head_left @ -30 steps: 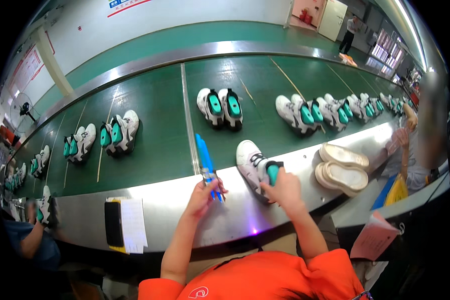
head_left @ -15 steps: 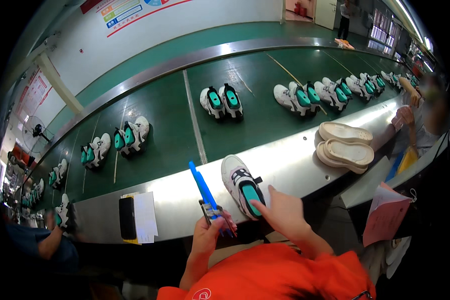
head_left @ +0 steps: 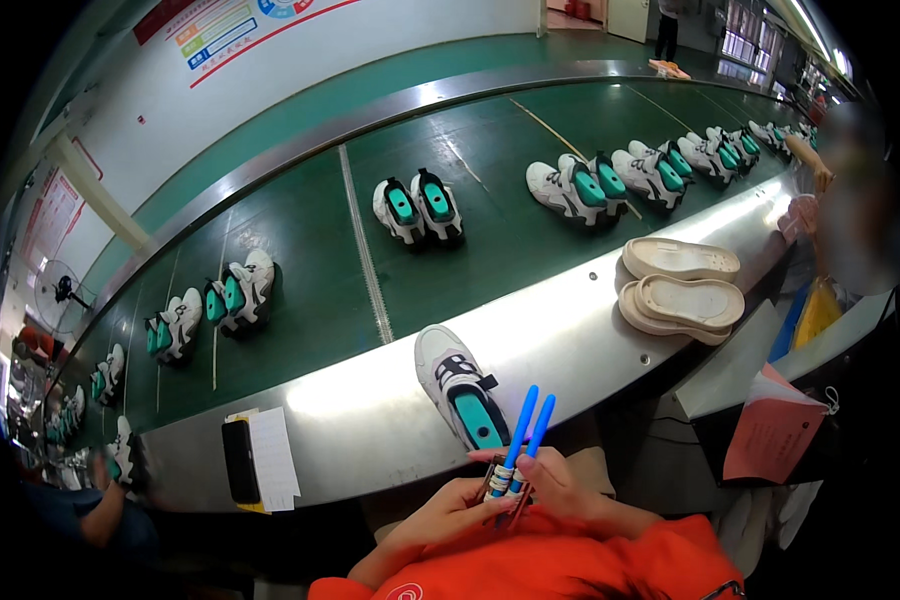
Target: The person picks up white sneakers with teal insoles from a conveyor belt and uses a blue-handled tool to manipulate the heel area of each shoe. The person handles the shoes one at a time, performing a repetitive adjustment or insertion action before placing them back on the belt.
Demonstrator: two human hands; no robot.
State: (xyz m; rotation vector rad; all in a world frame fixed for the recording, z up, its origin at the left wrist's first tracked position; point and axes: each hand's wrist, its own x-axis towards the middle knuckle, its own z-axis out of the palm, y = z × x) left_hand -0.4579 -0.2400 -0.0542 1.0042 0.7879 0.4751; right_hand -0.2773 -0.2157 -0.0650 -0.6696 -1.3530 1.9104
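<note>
My left hand point(head_left: 452, 516) and my right hand point(head_left: 562, 487) meet close to my body, both closed round one bundle of two blue rods point(head_left: 522, 425). The rods stick up side by side, with pale banding round their lower part; their exact kind I cannot make out. Just beyond my fingers, a white and grey shoe point(head_left: 447, 362) rests on the metal ledge point(head_left: 340, 400), toe pointing away. A teal insole point(head_left: 478, 420) shows inside it. Neither hand is holding the shoe.
A green conveyor belt point(head_left: 300, 230) carries several pairs of similar shoes point(head_left: 418, 208). Cream soles point(head_left: 682, 295) are stacked on the ledge to the right, and a black phone point(head_left: 239, 462) lies on papers to the left. Co-workers sit at both sides. A pink sheet point(head_left: 775, 425) hangs at right.
My right hand has left the shoe and come back to join my left hand on the blue rods. The rods have moved right and now lean right. My view has shifted slightly.
</note>
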